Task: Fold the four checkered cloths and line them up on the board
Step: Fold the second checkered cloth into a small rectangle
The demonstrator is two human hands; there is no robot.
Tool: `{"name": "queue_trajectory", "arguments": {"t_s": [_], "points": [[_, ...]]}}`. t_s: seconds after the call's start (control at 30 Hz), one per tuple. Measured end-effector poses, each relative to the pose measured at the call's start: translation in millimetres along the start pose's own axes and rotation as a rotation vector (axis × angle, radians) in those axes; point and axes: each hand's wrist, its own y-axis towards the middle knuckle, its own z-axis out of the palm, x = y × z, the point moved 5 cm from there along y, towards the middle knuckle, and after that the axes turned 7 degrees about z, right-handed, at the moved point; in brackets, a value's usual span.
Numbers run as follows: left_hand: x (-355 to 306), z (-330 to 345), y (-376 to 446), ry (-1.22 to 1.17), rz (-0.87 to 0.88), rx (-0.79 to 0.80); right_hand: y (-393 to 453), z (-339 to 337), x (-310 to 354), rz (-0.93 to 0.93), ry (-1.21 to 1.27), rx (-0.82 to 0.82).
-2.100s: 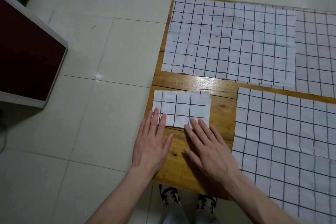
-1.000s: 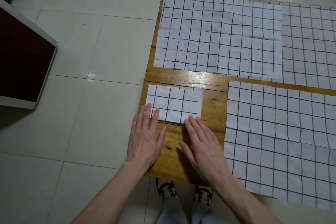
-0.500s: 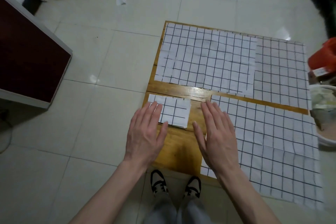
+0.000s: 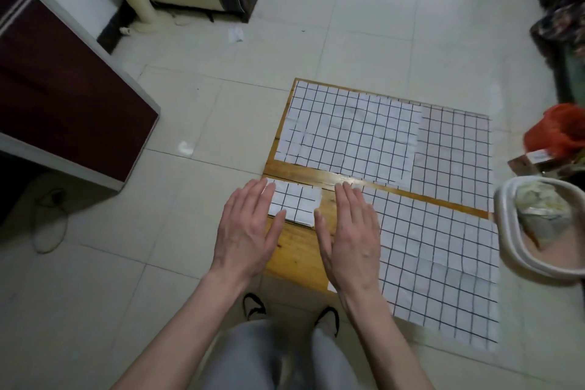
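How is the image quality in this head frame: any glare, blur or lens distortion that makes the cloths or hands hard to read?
Head view: dim, even indoor light; a small glare spot on the floor tile and sheen on the board. Wide-angle bending curves the cabinet and frame edges. Slight blur, yet the folded cloth, left hand and right hand stay legible.

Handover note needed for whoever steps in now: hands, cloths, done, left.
Left hand: open, flat, fingers over the left edge of the folded cloth.
Right hand: open, flat, holding nothing, over the near spread cloth and bare board.
Done: one cloth folded small, at the board's near-left.
Left: three unfolded: the near one, the far-left cloth, and the far-right cloth partly under it. Fold them, then line up all four.
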Motion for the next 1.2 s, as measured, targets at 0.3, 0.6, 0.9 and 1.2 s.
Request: {"name": "queue_trajectory", "arguments": {"t_s": [0.3,0.6,0.9,1.2], "points": [[35,-51,43,-0.042,0.062,-0.052,25,-24,55,-0.008,-0.027,-0.072],[134,-84,98,-0.082,0.274,0.026,56,6,145,0.126,-0.129,-0.107],[218,-104,162,-0.110,0.457,0.009,97,39,211,0.378,-0.122,-0.181],[219,-90,227,-0.123,0.655,0.008,127,52,219,0.542,-0.160,-0.262]]}}
